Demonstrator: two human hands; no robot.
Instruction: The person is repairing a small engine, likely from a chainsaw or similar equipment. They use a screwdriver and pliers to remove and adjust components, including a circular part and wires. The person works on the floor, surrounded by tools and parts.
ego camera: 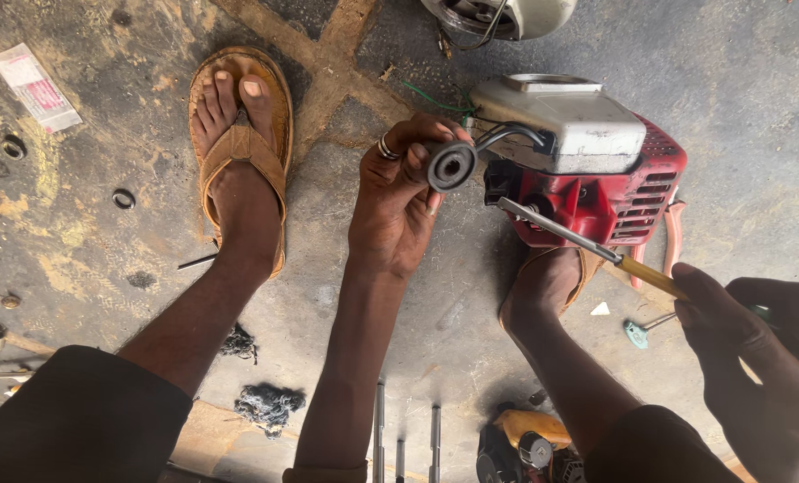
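left hand (399,192) pinches small round metal part (451,165) by its rim; looks stiff, prob greasy. right hand (757,335) grips screwdriver (587,243) handle, tip at red engine (596,192).

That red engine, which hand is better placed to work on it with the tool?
Probably the right hand: it grips the screwdriver, whose tip already meets the red engine. The left hand is occupied with a round black part.

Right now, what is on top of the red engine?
A whitish tank sits on the red engine, with a black hose curling off it. The left hand holds a round grey part that covers the engine's left end.
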